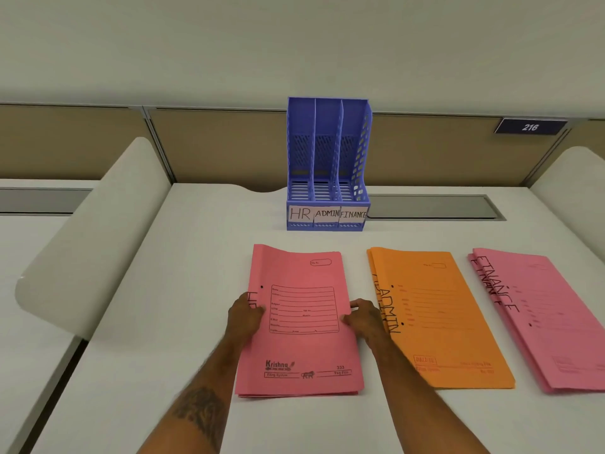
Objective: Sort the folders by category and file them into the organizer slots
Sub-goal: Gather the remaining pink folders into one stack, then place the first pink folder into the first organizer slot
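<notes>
I have both hands on the red-pink folder stack [304,352], which lies flat on the white desk [163,290] straight in front of me. My left hand [245,317] clasps its 9 o'clock edge, partly covering the handwritten "HR", and my right hand [363,319] curls round its 3 o'clock edge. At 3 o'clock from this stack lies the orange folder stack [451,322] marked "ADMIN", and further out at 3 o'clock the pink folder stack [556,322] marked "FINANCE". At 12 o'clock stands the blue organizer [327,165], upright, its three slots labelled HR, ADMIN, FINANCE from left to right.
</notes>
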Action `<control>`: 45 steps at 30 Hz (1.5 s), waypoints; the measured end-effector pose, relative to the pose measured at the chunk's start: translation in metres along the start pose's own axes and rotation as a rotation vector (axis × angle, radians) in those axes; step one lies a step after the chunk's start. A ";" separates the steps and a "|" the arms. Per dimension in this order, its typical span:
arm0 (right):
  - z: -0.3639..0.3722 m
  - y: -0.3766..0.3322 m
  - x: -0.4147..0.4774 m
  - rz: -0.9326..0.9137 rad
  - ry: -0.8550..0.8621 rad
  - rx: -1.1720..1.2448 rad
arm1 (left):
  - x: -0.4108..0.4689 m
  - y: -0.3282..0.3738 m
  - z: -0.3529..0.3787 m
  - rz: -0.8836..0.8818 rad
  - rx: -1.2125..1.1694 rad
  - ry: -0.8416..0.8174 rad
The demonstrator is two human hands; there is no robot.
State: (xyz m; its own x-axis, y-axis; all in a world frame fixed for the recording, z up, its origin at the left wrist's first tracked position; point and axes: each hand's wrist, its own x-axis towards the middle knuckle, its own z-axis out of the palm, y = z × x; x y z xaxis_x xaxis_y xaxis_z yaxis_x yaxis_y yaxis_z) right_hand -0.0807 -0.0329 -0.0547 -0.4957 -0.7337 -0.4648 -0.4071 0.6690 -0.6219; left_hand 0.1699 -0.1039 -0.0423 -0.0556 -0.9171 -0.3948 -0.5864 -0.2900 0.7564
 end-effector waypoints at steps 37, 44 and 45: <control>0.014 0.007 -0.047 -0.054 0.007 -0.011 | -0.046 -0.009 0.005 0.192 -0.019 -0.016; -0.015 -0.005 -0.048 -0.148 -0.086 -0.037 | -0.063 0.032 0.006 0.335 -0.061 0.041; -0.021 -0.014 -0.049 -0.189 -0.074 -0.041 | -0.066 0.041 0.009 0.359 -0.067 0.053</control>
State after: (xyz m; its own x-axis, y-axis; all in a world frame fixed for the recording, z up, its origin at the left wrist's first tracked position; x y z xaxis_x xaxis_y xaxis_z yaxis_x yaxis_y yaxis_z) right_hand -0.0675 -0.0038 -0.0102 -0.3504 -0.8522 -0.3885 -0.5192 0.5220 -0.6768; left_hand 0.1427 -0.0528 0.0102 -0.2053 -0.9761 -0.0716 -0.4827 0.0373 0.8750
